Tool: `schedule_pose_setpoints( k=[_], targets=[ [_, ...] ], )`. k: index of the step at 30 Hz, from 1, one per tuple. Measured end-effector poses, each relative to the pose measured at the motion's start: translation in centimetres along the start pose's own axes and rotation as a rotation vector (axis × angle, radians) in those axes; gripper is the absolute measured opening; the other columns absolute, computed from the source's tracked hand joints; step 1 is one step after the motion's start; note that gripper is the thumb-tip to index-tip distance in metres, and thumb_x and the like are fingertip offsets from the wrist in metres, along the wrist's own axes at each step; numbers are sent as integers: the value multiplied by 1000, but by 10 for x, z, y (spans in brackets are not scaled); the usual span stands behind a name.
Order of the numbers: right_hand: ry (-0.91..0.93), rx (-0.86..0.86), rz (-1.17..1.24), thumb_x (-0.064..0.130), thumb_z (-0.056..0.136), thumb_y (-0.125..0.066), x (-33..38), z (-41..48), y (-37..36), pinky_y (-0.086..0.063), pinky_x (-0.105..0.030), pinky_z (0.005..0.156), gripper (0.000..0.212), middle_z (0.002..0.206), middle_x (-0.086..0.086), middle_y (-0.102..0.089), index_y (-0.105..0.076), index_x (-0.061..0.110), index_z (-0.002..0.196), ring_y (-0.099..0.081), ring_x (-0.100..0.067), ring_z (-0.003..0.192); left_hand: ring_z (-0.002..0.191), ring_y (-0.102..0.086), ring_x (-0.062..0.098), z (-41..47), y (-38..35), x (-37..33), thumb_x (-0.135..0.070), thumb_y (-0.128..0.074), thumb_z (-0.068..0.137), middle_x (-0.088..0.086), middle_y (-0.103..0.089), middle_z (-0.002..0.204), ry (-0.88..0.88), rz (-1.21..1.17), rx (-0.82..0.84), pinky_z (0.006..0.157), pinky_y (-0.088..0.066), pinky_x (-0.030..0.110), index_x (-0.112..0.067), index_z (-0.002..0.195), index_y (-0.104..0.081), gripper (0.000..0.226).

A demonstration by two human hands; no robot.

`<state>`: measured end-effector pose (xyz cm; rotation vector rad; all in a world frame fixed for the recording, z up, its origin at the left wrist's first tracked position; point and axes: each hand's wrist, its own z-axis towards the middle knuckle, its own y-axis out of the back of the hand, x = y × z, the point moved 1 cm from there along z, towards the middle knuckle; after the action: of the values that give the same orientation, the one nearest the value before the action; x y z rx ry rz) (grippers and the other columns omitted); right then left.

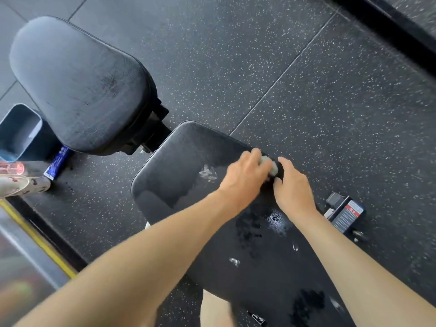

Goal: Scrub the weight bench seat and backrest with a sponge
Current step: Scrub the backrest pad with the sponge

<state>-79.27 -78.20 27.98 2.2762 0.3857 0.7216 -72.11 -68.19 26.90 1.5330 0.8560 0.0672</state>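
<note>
Head view looks down along a black padded bench (179, 175) standing on a black speckled rubber floor (330, 95). Its long near pad (259, 267) runs from the bottom of the frame up to the middle, and a second, rounded pad (77, 86) lies beyond it at upper left; which is seat and which backrest cannot be told. Both hands meet at the right edge of the long pad, near its far end. The left hand (245, 178) is curled over a pale sponge (271, 165), grasping it against the pad. The right hand (292, 187) lies just beside it with bent fingers, forefinger and thumb close to the sponge's end, but motion blur hides whether it grips the sponge or only rests on the pad's edge. White foam flecks (207, 173) sit on the pad left of the hands, and a shiny wet patch (276, 220) lies nearer the camera between the forearms. On the floor to the left stand a grey bin (21, 133), a blue tube (57, 162) and a pink bottle (11, 167). Right of the pad, a part of the bench frame with a red and white label (344, 212) shows on the floor.
</note>
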Motion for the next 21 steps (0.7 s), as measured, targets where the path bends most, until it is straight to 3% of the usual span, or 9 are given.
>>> schedule_pose_setpoints(
  k=[2,7,9,12,13,15,18,20,21],
  targets=[
    [-4,21,-20,8,96,-45,-1,-1,1,-40,-38,91,51,138,-10,-49,-33,18,144,-45,-30,125,76,-54,30,-2,14,18,2,-55,70,12,-54,89,-188,73,54,44,-32,26,-10,96,-65,30],
    [14,53,-32,15,96,-49,-6,-7,-4,-26,-39,113,60,157,-4,-25,-23,17,150,-20,-19,145,82,-53,33,5,28,46,10,-56,67,13,-51,92,431,75,-145,56,-31,33,-9,101,-64,40],
    [35,65,-65,26,92,-58,-6,-15,-10,-15,-41,118,75,160,-4,-8,-13,15,152,-3,-17,147,81,-53,29,3,19,21,8,-63,64,11,-51,92,303,73,-64,54,-29,31,-12,100,-65,41],
    [46,40,-191,40,88,-63,-4,-29,-19,-5,-43,119,91,160,-8,5,-5,11,152,9,-20,147,78,-52,21,-6,19,13,-3,-75,61,6,-52,92,-114,147,154,47,-25,27,-17,100,-65,42],
    [35,31,-210,44,87,-63,-3,-35,-22,-4,-44,118,94,160,-8,8,-3,10,152,11,-20,147,80,-53,21,-5,25,23,-5,-73,64,5,-52,94,-134,190,174,48,-26,28,-18,103,-64,42],
    [13,21,-223,49,86,-62,0,-45,-29,-3,-45,118,99,160,-8,11,1,10,152,12,-20,147,97,-49,24,0,30,49,-4,-56,79,5,-47,107,15,213,154,57,-30,32,-21,118,-57,43],
    [-14,-6,-245,51,85,-62,2,-58,-38,-2,-45,118,102,159,-8,11,4,10,152,13,-21,147,97,-46,26,-7,35,54,4,-49,78,7,-45,104,392,157,-28,60,-27,33,-18,116,-57,44],
    [-40,-18,-232,50,84,-64,4,-63,-42,-1,-45,118,104,159,-9,12,5,10,151,13,-22,147,95,-45,26,-19,28,34,5,-50,77,8,-45,104,368,116,31,59,-25,32,-17,112,-57,42],
    [-56,-23,-220,50,83,-65,5,-65,-45,-1,-45,118,106,159,-9,11,5,9,151,13,-22,147,97,-44,25,-27,19,24,4,-51,78,7,-44,106,223,128,118,58,-25,31,-17,113,-55,42]
  ],
)
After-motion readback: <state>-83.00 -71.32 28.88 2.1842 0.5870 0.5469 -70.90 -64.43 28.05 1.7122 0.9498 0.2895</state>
